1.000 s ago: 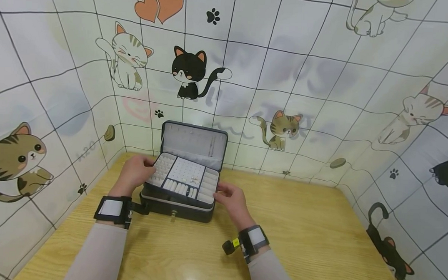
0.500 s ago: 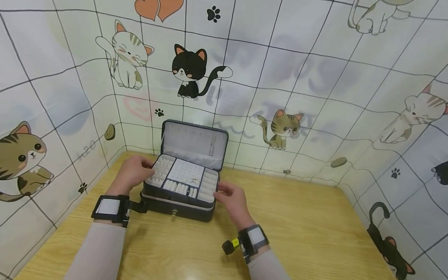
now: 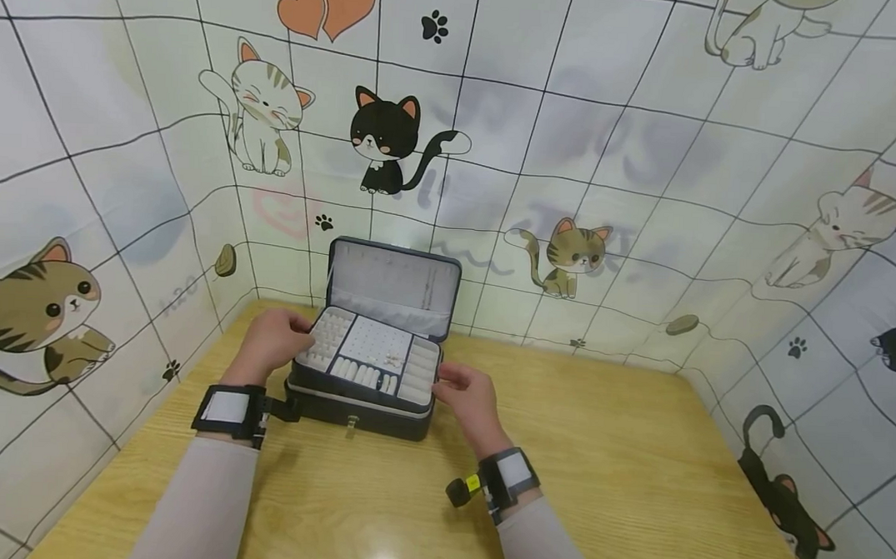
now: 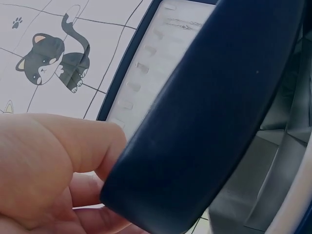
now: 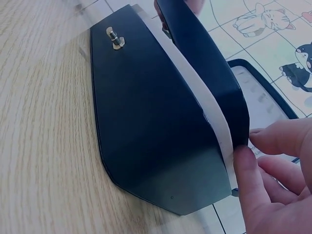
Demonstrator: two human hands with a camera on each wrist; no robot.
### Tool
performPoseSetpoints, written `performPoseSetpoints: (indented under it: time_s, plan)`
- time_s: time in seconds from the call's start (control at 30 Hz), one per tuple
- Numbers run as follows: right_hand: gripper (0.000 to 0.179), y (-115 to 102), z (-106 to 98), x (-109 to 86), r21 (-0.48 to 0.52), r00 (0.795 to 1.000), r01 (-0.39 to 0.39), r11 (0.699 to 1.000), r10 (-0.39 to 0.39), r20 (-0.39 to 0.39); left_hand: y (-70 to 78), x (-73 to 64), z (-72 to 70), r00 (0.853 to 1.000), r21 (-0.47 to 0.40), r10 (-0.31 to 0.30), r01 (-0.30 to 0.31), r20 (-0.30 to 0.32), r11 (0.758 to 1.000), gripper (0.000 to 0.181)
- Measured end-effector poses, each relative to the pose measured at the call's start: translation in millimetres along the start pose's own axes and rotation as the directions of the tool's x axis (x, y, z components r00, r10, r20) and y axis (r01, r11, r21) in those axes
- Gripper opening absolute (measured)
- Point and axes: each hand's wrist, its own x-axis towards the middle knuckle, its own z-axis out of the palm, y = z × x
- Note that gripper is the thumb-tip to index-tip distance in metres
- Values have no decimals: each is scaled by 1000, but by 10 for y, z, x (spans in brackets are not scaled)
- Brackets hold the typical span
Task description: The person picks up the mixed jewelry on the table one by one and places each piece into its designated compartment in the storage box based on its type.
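Observation:
A dark blue jewelry box [image 3: 389, 424] stands on the table with its lid [image 3: 391, 289] up and a brass clasp [image 3: 352, 422] at the front. Its lift-out tray [image 3: 364, 393] has white ring rolls, a dotted white panel and small jewellery pieces [image 3: 393, 360]. This tray is tilted, left end raised above the box rim. My left hand [image 3: 268, 345] grips the raised left end; in the left wrist view the dark tray wall [image 4: 195, 117] lies against my fingers. My right hand [image 3: 471, 397] pinches the right end, low by the box's pale rim [image 5: 204, 97].
A wooden table [image 3: 598, 453] extends in front of the box and to its right. White cloth walls [image 3: 647, 196] printed with cats and grid lines enclose the back and both sides, with the lid close to the back one.
The tray's left end has shifted very slightly left and toward me with my left hand. My right hand keeps its place. The head view has moved a little.

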Motion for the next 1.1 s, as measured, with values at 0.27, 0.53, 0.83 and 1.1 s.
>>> performPoseSetpoints:
  time_s: [0.27,0.53,0.83,1.1]
  plan:
    - [40,6,-1,-3,-17,1000,14,1000,-14,-10,-25,40,26,1000,6,12,-12,-14,1000,38]
    - [42,13,23,7,-40,999,26,999,-27,-26,-84,61,67,1000,-7,7,-7,-15,1000,38]
    - [41,19,33,0,-118,998,47,992,-51,-33,-98,71,89,1000,1,-12,12,4,1000,38]
    - [38,3,54,-6,-169,995,84,982,-92,-41,-78,58,91,1000,12,-6,6,-13,1000,38]
